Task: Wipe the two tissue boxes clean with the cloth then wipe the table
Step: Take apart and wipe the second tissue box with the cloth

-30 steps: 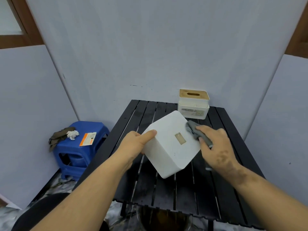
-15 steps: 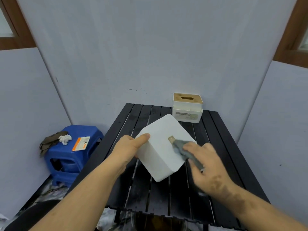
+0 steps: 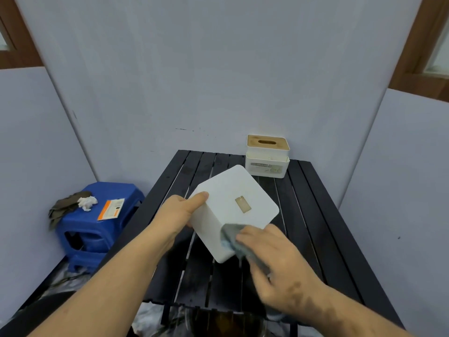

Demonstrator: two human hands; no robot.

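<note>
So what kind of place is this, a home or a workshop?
Probably a makeshift recording corner rather than a lived-in room: plain grey panels box in a small black slatted table, with a blue plastic stool beside it and wooden window frames behind.

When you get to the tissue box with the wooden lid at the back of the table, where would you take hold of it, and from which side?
Probably by the two short white side walls of the wood-lidded tissue box, coming from the front and above. It stands upright near the far edge of the table, close to the wall, so the back looks hard to reach. The lid might lift off, so avoid it.
</note>
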